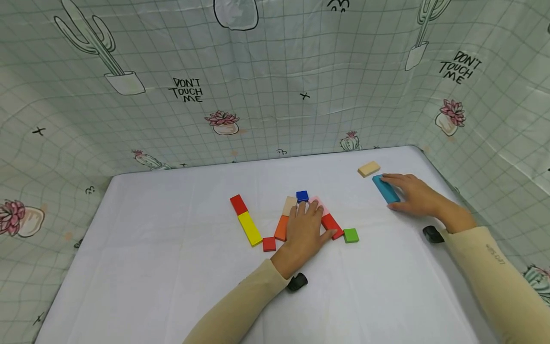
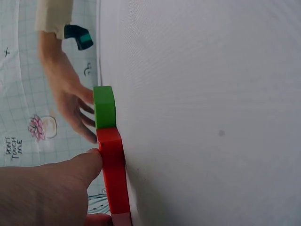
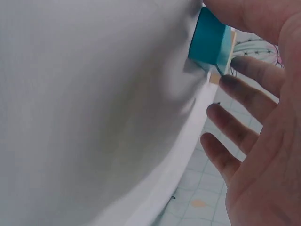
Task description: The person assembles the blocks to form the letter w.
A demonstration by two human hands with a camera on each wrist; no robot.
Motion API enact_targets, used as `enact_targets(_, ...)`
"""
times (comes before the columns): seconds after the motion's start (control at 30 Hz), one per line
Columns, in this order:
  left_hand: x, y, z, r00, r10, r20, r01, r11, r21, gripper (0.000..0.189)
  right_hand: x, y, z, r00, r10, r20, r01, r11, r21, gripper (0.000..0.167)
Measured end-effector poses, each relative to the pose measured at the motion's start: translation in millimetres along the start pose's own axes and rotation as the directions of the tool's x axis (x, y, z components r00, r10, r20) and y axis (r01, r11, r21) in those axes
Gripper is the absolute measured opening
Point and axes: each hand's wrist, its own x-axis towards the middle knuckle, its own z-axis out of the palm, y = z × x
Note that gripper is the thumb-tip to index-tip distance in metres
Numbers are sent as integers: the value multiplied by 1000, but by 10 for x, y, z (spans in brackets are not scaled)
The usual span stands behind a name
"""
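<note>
In the head view, my left hand (image 1: 303, 229) lies over a slanted group of blocks, fingers extended. Its thumb touches the long red block (image 2: 114, 174), and its fingertips rest by the pink block (image 1: 320, 205). A tan block (image 1: 290, 205) and an orange block (image 1: 281, 228) flank that hand, with a small dark blue block (image 1: 302, 196) beyond the fingertips. On the right, my right hand (image 1: 414, 193) holds a light blue block (image 1: 386, 189) on the table, thumb at its near end and fingers at the far end. The right wrist view shows this block (image 3: 207, 37) beside the spread fingers.
A green square block (image 1: 351, 235) adjoins the long red one. Left of the group are a small red block (image 1: 269, 244), a yellow block (image 1: 249, 229) and another red block (image 1: 238, 205). A wooden block (image 1: 368, 168) lies near the table's back edge. Patterned cloth (image 1: 266, 86) hangs behind.
</note>
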Motion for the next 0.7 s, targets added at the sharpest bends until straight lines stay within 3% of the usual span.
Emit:
enact_targets(0.23, 4, 1, -8, 1000, -13, -2, 13, 1000, 5, 73, 57, 27, -66, 998, -35, 47, 34, 999, 31, 82)
enact_targets(0.7, 2, 3, 9, 1000, -20, -22, 20, 1000, 0, 71, 122, -4, -116, 996, 26, 90, -29, 999, 37, 90)
